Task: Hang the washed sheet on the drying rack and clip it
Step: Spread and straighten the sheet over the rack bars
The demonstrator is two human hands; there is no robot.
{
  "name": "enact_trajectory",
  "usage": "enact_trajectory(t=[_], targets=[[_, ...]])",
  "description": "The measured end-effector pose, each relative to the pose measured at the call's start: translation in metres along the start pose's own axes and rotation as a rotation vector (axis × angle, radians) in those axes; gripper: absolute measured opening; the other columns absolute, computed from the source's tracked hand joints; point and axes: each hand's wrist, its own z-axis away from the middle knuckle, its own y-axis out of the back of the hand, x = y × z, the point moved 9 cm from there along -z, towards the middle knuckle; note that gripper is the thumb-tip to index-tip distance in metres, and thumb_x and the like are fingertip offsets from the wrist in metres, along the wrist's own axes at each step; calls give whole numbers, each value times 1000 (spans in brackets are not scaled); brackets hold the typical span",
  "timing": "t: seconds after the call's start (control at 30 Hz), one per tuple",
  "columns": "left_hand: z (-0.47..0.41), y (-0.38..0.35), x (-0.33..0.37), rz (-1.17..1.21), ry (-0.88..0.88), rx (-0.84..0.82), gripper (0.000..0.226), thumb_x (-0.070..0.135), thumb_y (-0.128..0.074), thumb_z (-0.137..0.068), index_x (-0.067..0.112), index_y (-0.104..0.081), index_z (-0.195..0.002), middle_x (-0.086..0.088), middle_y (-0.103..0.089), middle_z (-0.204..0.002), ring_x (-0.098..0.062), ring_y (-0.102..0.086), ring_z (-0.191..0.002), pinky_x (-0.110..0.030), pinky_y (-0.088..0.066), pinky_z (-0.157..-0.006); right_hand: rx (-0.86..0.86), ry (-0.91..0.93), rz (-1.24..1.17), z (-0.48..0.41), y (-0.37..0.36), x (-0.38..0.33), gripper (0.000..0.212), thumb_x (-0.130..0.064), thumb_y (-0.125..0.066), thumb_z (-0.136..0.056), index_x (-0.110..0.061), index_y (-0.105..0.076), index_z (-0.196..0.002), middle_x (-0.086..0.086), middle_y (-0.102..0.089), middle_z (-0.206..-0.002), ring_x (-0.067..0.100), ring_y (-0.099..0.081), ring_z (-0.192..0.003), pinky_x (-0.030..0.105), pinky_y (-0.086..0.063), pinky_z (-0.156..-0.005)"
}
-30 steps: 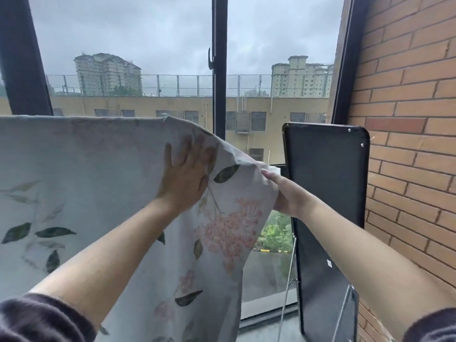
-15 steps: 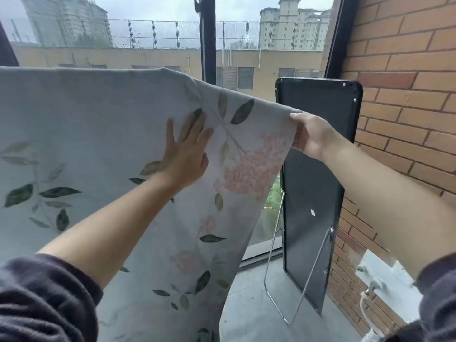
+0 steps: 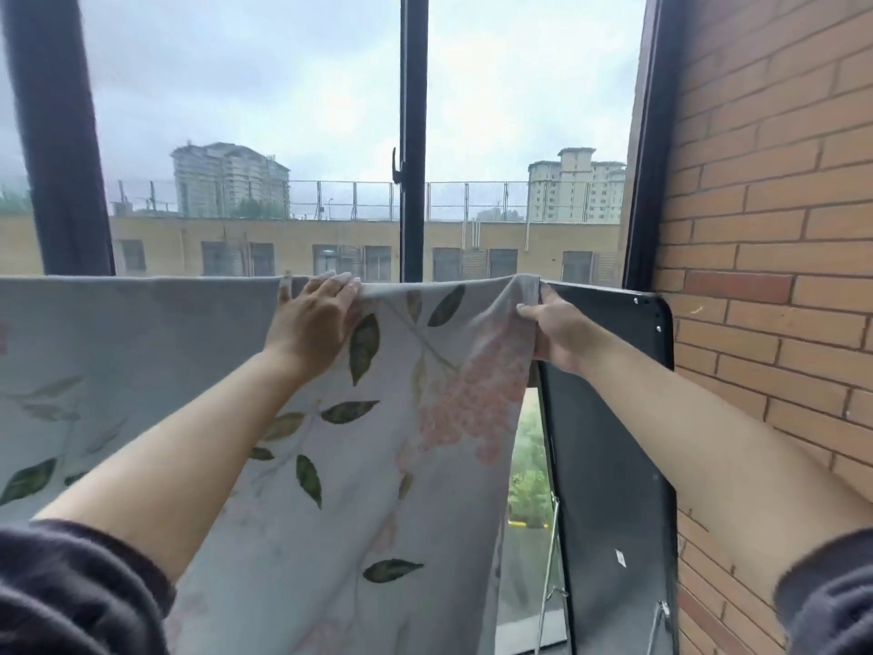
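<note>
we see a black board leaning by the brick wall, and towers beyond the window.

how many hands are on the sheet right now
2. The left hand lies flat on the sheet at its top edge, near the middle. The right hand pinches the sheet's right end, beside the black panel.
</note>
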Motion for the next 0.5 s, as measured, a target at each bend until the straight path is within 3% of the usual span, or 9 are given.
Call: enact_trajectory(t=[0.07,0.17,0.23,0.3,0.37,0.4,0.47,0.5], targets=[[-7,8,0,22,-46,93,31,33,-45,-98,16,-64,-117,-3,-65,-118,-28,-56,-108,-46,-33,-95,50,25,-33,-19,11,0,40,-11,-36,-100,-23,-38,-139,9,-61,-112,24,-61,-88,38,-54,-68],[-17,15,0,122,-8,180,26,33,-55,-94,16,-71,-82,-2,-70,-79,-25,-60,-69,-35,-31,-74,76,35,-89,-37,19,-2,31,-11,-34,-100,-12,-52,-125,9,-64,-99,19,-60,-77,28,-50,-57],[-40,15,-3,178,87,164,29,35,-55,-94,16,-70,-78,-3,-68,-68,-21,-55,-57,-32,-36,-68,99,46,-117,-47,28,-11,29,-10,-33,-100,-7,-60,-110,9,-64,-92,18,-59,-74,26,-48,-57],[-66,14,-4,206,155,104,31,37,-52,-96,19,-67,-78,-4,-67,-69,-21,-56,-58,-29,-41,-60,129,40,-121,-64,41,-21,31,-11,-36,-98,-5,-67,-101,12,-67,-94,22,-61,-79,30,-49,-65],[-88,0,0,224,184,-62,33,38,-47,-98,19,-65,-78,-2,-65,-73,-19,-58,-64,-27,-41,-55,163,-35,-86,-79,53,-22,28,-10,-42,-95,-6,-69,-89,11,-67,-83,21,-62,-70,31,-50,-63],[-95,-16,4,185,187,-228,34,38,-44,-99,17,-66,-83,-2,-65,-77,-18,-58,-68,-27,-40,-55,170,-103,-56,-85,58,-16,27,-10,-43,-95,-7,-65,-81,9,-64,-72,20,-60,-62,30,-49,-60],[-87,-50,11,26,196,-584,40,40,-39,-100,11,-66,-98,-5,-65,-93,-19,-55,-79,-28,-42,-67,177,-244,35,-89,63,8,27,-13,-42,-96,-9,-55,-72,5,-55,-58,17,-55,-47,29,-45,-56],[-82,-58,11,-50,207,-655,43,44,-38,-99,11,-65,-102,-6,-65,-99,-20,-55,-84,-29,-43,-73,181,-293,78,-90,65,22,27,-14,-43,-96,-10,-53,-71,4,-52,-55,17,-53,-42,28,-43,-55]])
